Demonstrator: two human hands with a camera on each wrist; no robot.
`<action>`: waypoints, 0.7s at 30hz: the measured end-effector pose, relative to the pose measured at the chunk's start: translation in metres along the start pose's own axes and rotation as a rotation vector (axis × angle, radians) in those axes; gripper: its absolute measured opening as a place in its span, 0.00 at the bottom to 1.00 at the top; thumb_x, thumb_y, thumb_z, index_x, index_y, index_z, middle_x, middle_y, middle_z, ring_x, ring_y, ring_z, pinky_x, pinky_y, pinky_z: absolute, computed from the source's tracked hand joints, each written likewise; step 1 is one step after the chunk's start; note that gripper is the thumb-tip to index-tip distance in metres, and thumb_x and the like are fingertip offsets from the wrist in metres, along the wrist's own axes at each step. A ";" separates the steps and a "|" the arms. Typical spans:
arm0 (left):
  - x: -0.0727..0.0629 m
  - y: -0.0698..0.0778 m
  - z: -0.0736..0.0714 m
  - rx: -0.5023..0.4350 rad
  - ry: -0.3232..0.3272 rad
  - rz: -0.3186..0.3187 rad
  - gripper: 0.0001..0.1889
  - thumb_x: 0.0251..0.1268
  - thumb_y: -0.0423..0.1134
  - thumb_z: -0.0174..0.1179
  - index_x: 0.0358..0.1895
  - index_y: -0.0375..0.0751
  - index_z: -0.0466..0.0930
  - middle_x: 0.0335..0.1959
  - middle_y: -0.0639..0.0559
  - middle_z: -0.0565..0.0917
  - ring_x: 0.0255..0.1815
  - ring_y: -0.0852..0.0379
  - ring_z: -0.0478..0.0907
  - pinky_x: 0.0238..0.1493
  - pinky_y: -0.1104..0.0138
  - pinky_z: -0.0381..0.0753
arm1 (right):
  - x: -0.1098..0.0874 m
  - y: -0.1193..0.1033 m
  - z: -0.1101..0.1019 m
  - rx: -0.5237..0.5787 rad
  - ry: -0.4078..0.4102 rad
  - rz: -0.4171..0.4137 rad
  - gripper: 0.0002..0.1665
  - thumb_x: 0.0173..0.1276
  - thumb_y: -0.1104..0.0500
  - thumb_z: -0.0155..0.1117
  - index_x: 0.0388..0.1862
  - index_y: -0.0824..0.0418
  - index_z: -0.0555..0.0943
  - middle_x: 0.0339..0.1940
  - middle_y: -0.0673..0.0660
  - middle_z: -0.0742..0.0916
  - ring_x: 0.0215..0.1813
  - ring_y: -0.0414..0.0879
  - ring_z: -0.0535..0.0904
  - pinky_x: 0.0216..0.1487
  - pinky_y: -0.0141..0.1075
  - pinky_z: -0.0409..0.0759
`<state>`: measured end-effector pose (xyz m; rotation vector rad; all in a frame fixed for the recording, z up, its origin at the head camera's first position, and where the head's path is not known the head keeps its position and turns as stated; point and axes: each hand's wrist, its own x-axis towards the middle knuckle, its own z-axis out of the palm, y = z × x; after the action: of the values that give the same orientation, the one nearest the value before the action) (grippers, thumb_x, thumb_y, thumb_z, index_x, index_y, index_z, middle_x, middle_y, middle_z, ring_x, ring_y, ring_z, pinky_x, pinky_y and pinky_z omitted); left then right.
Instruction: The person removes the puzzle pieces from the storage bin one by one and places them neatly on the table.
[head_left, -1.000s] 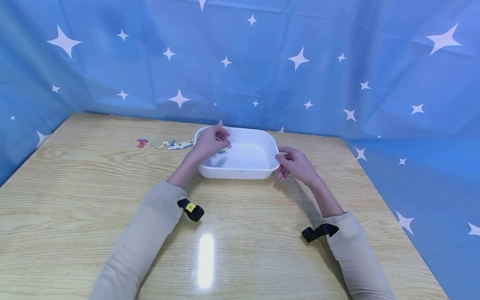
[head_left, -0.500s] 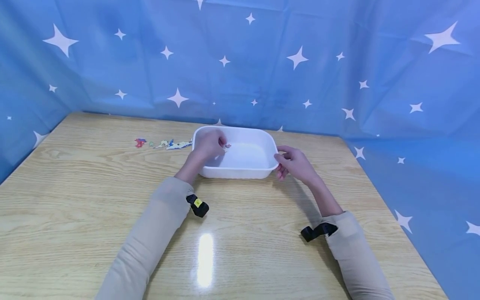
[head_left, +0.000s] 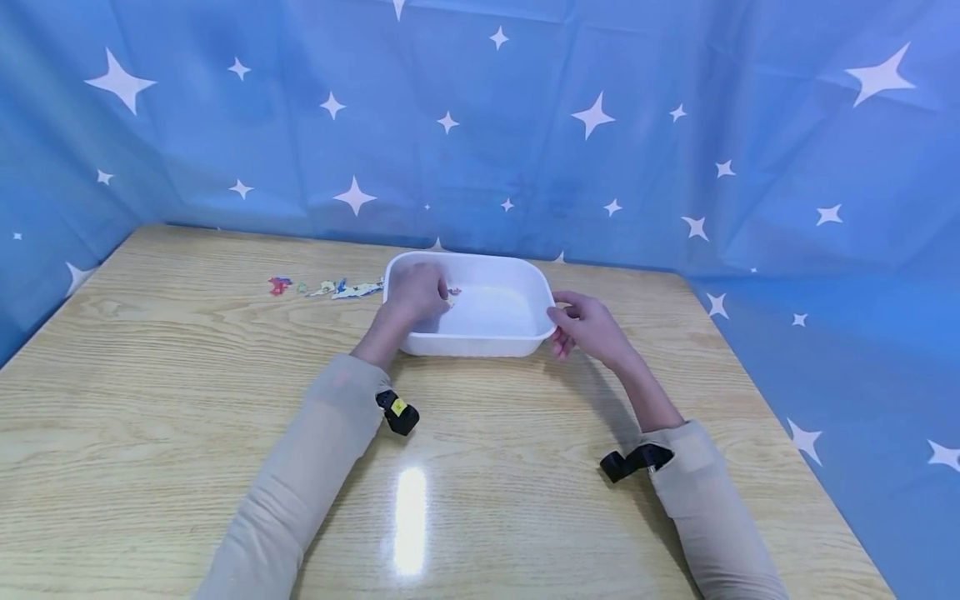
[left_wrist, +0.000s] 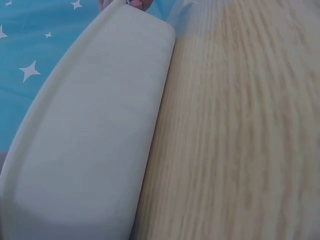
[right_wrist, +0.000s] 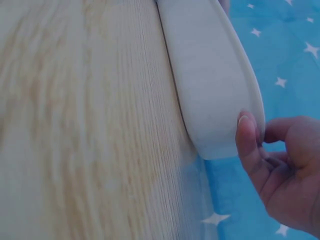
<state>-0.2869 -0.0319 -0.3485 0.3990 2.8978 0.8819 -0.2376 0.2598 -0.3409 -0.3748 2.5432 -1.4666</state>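
A white plastic basin point(head_left: 491, 346) stands toward the back of the wooden table. My left hand point(head_left: 418, 293) reaches down inside its left part, fingers bent downward near the floor. Small colourful flat pieces point(head_left: 453, 292) show just beside those fingertips; I cannot tell whether the fingers hold one. My right hand point(head_left: 596, 332) pinches the basin's right rim between thumb and fingers. In the right wrist view, that hand point(right_wrist: 292, 170) has a finger on the outer wall and the thumb at the rim. The left wrist view shows the basin's outer wall point(left_wrist: 95, 115), with the left hand hidden.
Left of the basin, a row of flat colourful pieces point(head_left: 357, 290) lies on the table point(head_left: 187, 400), with a red and blue piece point(head_left: 280, 286) at its far left end. Behind the table hangs a blue curtain point(head_left: 495, 125) with white stars.
My left hand has lowered from above the basin's left rim into the basin, moving slightly right and covering pieces seen earlier. My right hand has stayed on the rim.
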 end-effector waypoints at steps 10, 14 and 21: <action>0.001 0.001 0.000 -0.039 -0.035 0.013 0.06 0.62 0.32 0.68 0.38 0.35 0.82 0.40 0.44 0.82 0.42 0.49 0.76 0.48 0.60 0.77 | 0.003 0.002 -0.001 -0.006 -0.002 0.005 0.28 0.81 0.59 0.53 0.72 0.72 0.66 0.32 0.77 0.82 0.22 0.48 0.83 0.27 0.42 0.86; 0.001 0.002 0.001 -0.049 -0.052 0.063 0.05 0.63 0.32 0.68 0.38 0.35 0.84 0.40 0.45 0.84 0.40 0.50 0.76 0.47 0.60 0.76 | 0.003 0.002 0.000 0.006 -0.004 0.006 0.28 0.81 0.60 0.53 0.73 0.72 0.65 0.32 0.77 0.81 0.22 0.47 0.83 0.27 0.42 0.86; 0.000 0.007 0.002 -0.079 0.001 0.136 0.07 0.68 0.37 0.67 0.43 0.38 0.88 0.40 0.47 0.86 0.38 0.52 0.78 0.44 0.61 0.77 | 0.002 0.001 0.000 0.016 -0.006 0.012 0.27 0.81 0.59 0.53 0.72 0.71 0.66 0.32 0.77 0.82 0.22 0.48 0.83 0.27 0.43 0.86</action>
<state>-0.2856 -0.0253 -0.3462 0.5940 2.8532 1.0113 -0.2396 0.2596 -0.3418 -0.3608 2.5235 -1.4786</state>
